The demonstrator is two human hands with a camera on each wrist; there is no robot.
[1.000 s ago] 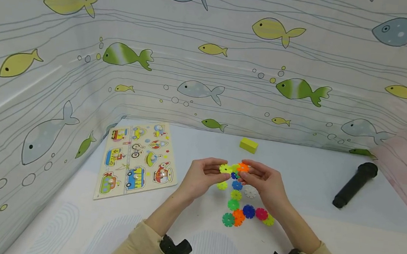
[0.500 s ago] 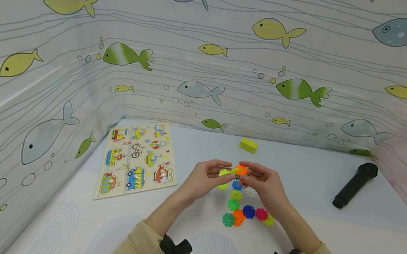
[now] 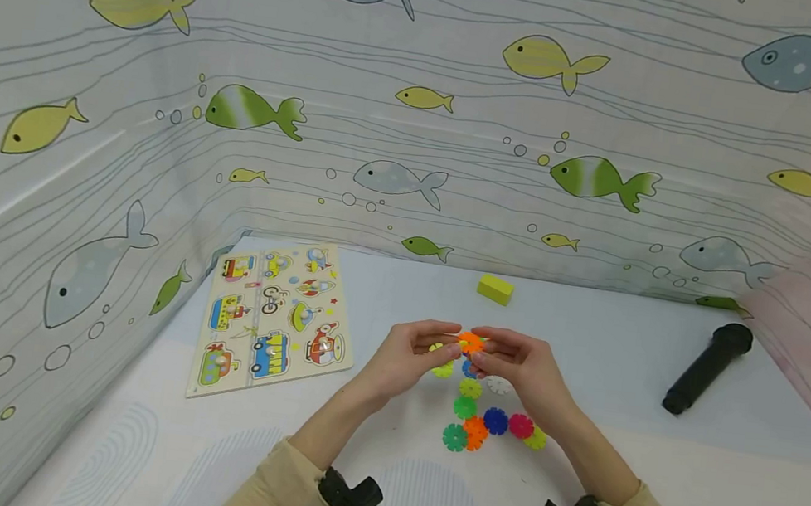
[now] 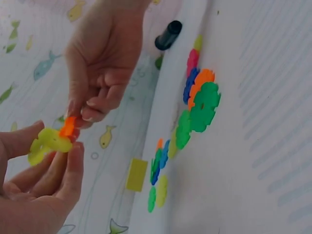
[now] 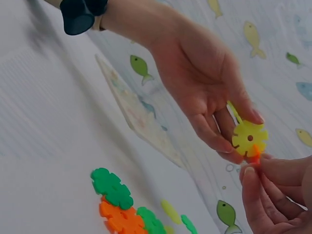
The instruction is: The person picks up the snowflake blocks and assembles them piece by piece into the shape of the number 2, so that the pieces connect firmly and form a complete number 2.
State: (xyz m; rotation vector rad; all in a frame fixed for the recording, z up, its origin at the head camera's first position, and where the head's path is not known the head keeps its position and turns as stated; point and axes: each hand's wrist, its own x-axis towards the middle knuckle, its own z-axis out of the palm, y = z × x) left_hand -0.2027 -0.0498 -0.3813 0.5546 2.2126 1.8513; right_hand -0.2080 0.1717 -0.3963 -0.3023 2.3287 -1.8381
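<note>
My left hand (image 3: 404, 359) pinches joined yellow notched plastic discs (image 4: 51, 142) between thumb and fingers. Opposite it, my right hand (image 3: 530, 373) holds an orange notched disc (image 3: 471, 343) by its edge. In the right wrist view the orange disc stands edge-on against a slot in the rim of a yellow disc (image 5: 249, 138). Both hands are raised over the table, fingertips close together. Below them lie more loose or linked discs, among them a dark blue one (image 3: 496, 421), a pink one (image 3: 522, 427) and a green one (image 3: 455, 437). Left fingers mostly hide the yellow discs in the head view.
A wooden vehicle puzzle board (image 3: 278, 318) lies on the left of the table. At the back is a yellow block (image 3: 495, 289), and on the right a black cylindrical object (image 3: 708, 369). A fish-printed curtain (image 3: 486, 204) stands behind the table.
The orange disc has shifted left towards the left hand, and the right hand has come in with it. The held yellow discs have turned and are now mostly behind the left fingers.
</note>
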